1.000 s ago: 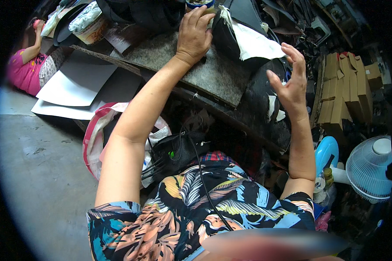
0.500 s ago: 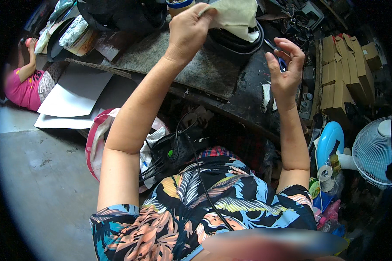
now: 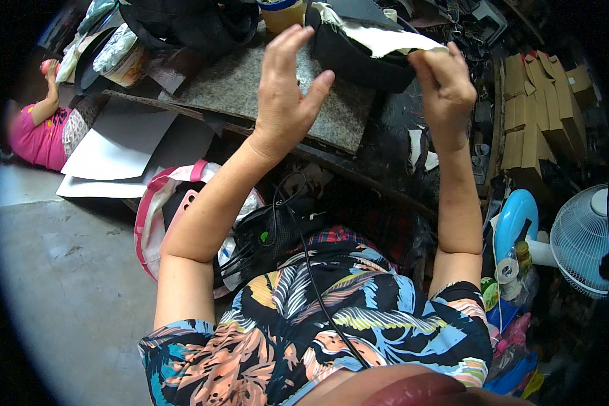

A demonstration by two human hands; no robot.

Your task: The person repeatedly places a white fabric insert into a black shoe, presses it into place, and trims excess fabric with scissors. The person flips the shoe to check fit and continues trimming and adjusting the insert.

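A black, curved, bag-like piece point(image 3: 358, 64) with a ragged white cloth point(image 3: 375, 39) along its upper edge stands at the far side of the workbench; its exact kind is unclear. My right hand point(image 3: 448, 91) is at the right end of that piece, thumb and fingertips pinched on the end of the white cloth. Just left of the piece my left hand point(image 3: 284, 101) is raised, its thumb spread from the fingers, with nothing in it. Its fingertips come near the black edge; whether they touch cannot be made out.
A stone slab point(image 3: 331, 122) lies on the bench, with a yellowish tub point(image 3: 279, 17) behind it. White sheets point(image 3: 118, 139) stick out at left, above a pink-rimmed bag point(image 3: 142, 230). Cardboard boxes point(image 3: 541, 115) and a fan point(image 3: 580, 237) stand right. A person in pink point(image 3: 40, 139) is far left.
My left hand has let go of the pale cloth and opened. My right hand, open before, has moved up and closed on the cloth's end. The black piece now shows more of its side.
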